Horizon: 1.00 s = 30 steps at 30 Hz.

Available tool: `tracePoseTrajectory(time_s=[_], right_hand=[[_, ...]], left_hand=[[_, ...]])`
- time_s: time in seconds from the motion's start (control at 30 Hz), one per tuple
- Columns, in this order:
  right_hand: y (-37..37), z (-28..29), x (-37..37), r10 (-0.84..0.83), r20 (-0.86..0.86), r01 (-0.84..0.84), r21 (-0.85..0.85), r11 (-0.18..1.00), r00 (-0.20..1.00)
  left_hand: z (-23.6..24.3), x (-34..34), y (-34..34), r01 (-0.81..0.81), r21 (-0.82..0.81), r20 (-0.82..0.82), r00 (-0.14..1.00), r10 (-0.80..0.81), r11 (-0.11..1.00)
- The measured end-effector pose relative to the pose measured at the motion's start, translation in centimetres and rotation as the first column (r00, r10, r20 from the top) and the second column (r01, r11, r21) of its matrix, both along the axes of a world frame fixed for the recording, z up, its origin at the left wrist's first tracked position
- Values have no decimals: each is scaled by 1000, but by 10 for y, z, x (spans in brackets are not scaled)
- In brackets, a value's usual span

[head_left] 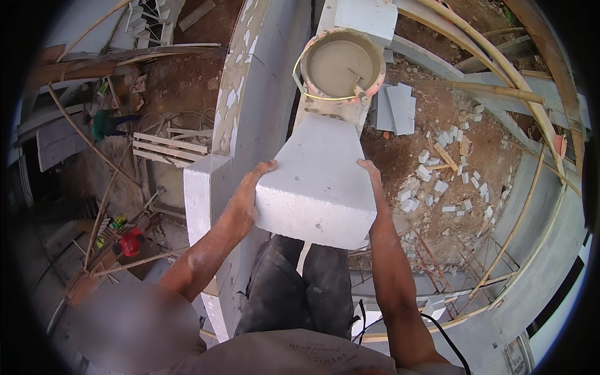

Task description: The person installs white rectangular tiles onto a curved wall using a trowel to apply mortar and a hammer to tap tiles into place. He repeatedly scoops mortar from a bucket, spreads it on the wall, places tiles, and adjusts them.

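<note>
Between my two hands is a large white aerated concrete block (pixel 319 169), held in front of my legs above the narrow wall top. My left hand (pixel 247 187) grips its left side, and my right hand (pixel 371 178) presses against its right side. Just beyond the block stands a round bucket (pixel 306 67) of wet grey mortar with a yellow handle. A trowel (pixel 359 92) rests in it, its handle over the near rim. Farther along the wall lies another white block (pixel 365 17). The underside of the held block is hidden.
To my left runs a grey wall (pixel 265 81) with a white block (pixel 205 194) beside my arm. Bamboo poles (pixel 525 87) curve along the right. Far below lie block fragments (pixel 440 186), stacked slabs (pixel 400 109) and a wooden pallet (pixel 169 149). A person in green (pixel 105 124) is down left.
</note>
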State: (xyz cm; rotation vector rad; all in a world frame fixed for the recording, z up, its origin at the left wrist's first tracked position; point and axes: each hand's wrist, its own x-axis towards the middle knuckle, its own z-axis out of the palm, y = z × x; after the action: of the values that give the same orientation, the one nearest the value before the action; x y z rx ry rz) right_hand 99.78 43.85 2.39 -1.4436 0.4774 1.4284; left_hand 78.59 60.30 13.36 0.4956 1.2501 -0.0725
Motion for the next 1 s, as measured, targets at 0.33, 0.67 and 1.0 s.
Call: tracePoseTrajectory(time_s=[0.33,0.67,1.0], right_hand=[[-24,-22,50,175,-130,-192,-124,974,976],[-8,-18,72,307,-164,-325,-98,941,937],[111,-79,134,820,570,-640,-648,412,-51]], left_hand=[[33,9,-29,537,549,-101,803,-587,641],[4,-18,-11,546,672,15,667,-745,501],[-29,-32,-6,341,939,-167,572,-803,47]])
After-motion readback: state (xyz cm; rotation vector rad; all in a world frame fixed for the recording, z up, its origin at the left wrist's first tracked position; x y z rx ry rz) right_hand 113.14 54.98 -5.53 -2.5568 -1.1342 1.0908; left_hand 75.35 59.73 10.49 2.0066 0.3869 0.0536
